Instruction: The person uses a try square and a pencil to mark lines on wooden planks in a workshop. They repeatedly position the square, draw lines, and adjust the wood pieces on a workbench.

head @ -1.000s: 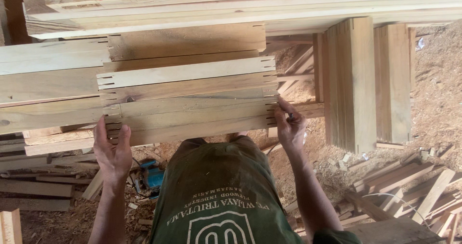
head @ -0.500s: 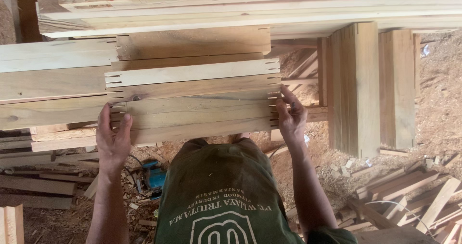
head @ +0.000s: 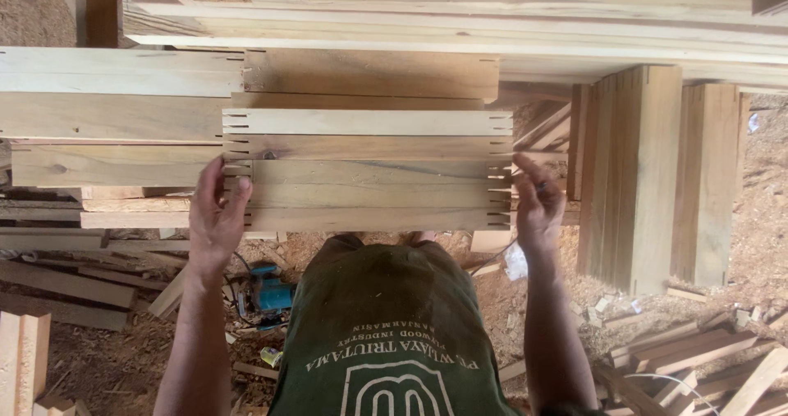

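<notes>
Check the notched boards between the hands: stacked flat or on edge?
Flat: notched boards lie layered, slotted ends aligned, left hand and right hand at the ends.

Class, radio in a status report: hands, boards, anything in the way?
Left hand and right hand grip opposite ends of notched boards. Stacked planks alongside. Nothing between hands.

notched boards (head: pixel 369 170): pale tan, brown grain streaks
shirt (head: pixel 386 334): dark green, cream print, below the notched boards
power tool (head: pixel 269 294): teal, left of the shirt
sawdust (head: pixel 763 243): reddish-brown
</notes>
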